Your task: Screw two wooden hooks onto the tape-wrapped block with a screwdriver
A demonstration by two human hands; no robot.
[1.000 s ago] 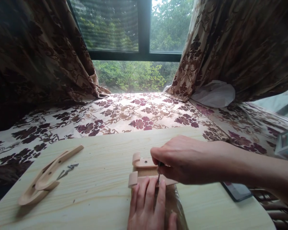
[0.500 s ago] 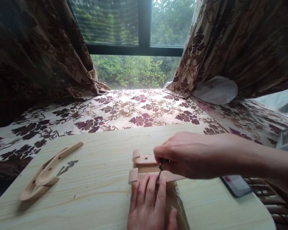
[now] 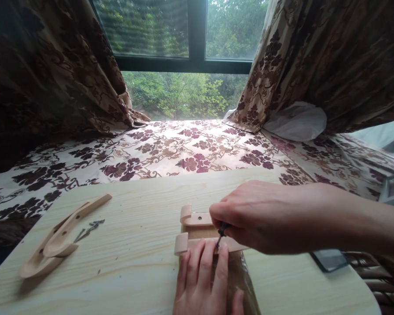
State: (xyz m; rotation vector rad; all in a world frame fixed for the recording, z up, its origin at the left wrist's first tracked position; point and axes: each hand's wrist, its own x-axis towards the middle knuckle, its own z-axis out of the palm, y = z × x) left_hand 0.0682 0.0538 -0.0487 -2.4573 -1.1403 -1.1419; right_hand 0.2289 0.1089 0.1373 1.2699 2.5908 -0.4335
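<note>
My right hand [image 3: 249,214] is closed round a small dark screwdriver [image 3: 221,232], its tip down at the near wooden piece [image 3: 233,246]. Fingers spread, my left hand [image 3: 203,280] lies flat, its fingertips pressing that piece's near edge. Behind it, roughly parallel, is another curled-end wooden piece [image 3: 202,218] with a screw or hole near its middle. Both rest on a brown, plastic-wrapped block [image 3: 241,280]. My fingers partly hide the spot under the screwdriver tip.
Curved wooden pieces [image 3: 61,238] with dark holes lie at the left of the pale wooden table [image 3: 138,218], beside several loose screws [image 3: 90,228]. A dark flat device [image 3: 330,260] sits at the right edge. Patterned cloth [image 3: 184,148] and a white plastic bag [image 3: 297,121] are behind.
My right hand and forearm have turned and dipped slightly, the screwdriver still in its grip. My left hand has hardly moved. The view has shifted a little.
</note>
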